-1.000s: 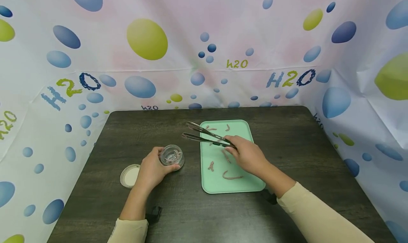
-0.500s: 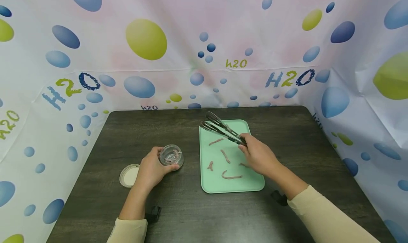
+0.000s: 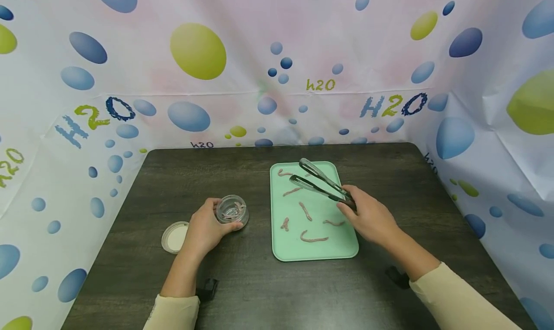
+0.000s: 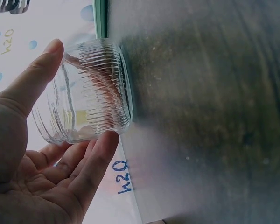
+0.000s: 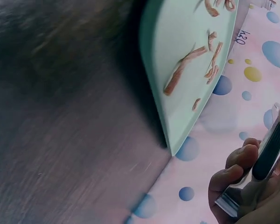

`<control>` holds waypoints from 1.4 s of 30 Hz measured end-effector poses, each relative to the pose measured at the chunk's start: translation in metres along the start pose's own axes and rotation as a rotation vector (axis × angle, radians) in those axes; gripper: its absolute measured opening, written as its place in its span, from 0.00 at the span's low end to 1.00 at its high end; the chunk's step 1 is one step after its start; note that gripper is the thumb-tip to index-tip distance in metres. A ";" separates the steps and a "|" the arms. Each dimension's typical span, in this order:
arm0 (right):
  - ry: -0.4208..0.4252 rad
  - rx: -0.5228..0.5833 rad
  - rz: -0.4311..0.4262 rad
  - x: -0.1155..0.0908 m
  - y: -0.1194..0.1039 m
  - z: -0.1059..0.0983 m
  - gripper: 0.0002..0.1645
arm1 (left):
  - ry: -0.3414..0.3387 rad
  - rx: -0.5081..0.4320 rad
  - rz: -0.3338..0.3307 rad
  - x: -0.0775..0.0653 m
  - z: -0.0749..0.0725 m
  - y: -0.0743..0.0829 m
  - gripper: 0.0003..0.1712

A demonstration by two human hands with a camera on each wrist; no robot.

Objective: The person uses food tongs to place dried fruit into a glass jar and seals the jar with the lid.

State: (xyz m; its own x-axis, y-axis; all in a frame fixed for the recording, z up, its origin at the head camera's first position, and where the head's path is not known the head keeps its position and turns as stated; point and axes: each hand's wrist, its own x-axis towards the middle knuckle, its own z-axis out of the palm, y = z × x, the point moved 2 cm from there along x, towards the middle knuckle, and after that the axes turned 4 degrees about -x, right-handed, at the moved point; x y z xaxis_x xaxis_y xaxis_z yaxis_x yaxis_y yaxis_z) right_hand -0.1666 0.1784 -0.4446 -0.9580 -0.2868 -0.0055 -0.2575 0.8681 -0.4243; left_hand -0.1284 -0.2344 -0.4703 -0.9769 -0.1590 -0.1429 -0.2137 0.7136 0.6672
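My left hand [image 3: 209, 226] holds a small clear glass jar [image 3: 232, 209] on the dark table, thumb on one side and fingers round the other. Thin pinkish worm-like pieces [image 4: 105, 88] lie inside it, seen through the ribbed wall in the left wrist view. My right hand [image 3: 372, 217] grips metal tongs [image 3: 321, 183] by their rear end. Their tips stand apart over the far half of a mint-green tray [image 3: 287, 250], with nothing seen between them. Several worm-like strips [image 3: 313, 238] are spread over the tray; the tongs hide part of one at the far side.
A round pale lid [image 3: 175, 237] lies on the table [image 3: 242, 286] just left of my left hand. Behind the table's far edge hangs a white sheet [image 3: 259, 41] printed with blue and green ovals.
My right hand has carried the tongs to the right, from near the jar to over the tray, uncovering strips at the tray's middle and right. My left hand and the jar have stayed put.
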 end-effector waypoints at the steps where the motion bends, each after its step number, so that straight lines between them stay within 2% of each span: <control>1: 0.001 -0.014 0.001 -0.001 0.002 0.000 0.34 | 0.000 -0.001 -0.001 0.000 0.000 0.000 0.58; 12: -0.026 -0.094 0.000 -0.025 0.015 -0.001 0.24 | -0.003 -0.004 0.001 0.000 0.000 0.000 0.58; 20: -0.060 -0.129 0.004 -0.041 0.022 0.004 0.25 | -0.005 0.001 0.002 0.001 0.000 -0.001 0.58; 31: -0.105 -0.149 -0.011 -0.051 0.020 0.015 0.27 | -0.008 -0.008 0.001 0.000 0.000 0.000 0.57; 42: -0.050 -0.265 -0.062 -0.054 0.012 0.012 0.23 | -0.012 -0.005 -0.013 -0.001 -0.001 0.001 0.57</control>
State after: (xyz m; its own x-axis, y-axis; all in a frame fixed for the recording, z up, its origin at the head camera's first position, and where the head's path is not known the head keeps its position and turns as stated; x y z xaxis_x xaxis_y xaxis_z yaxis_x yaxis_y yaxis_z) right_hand -0.1167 0.1996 -0.4609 -0.9336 -0.3566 -0.0346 -0.3458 0.9221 -0.1737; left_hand -0.1276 -0.2345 -0.4687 -0.9739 -0.1605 -0.1603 -0.2267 0.7079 0.6689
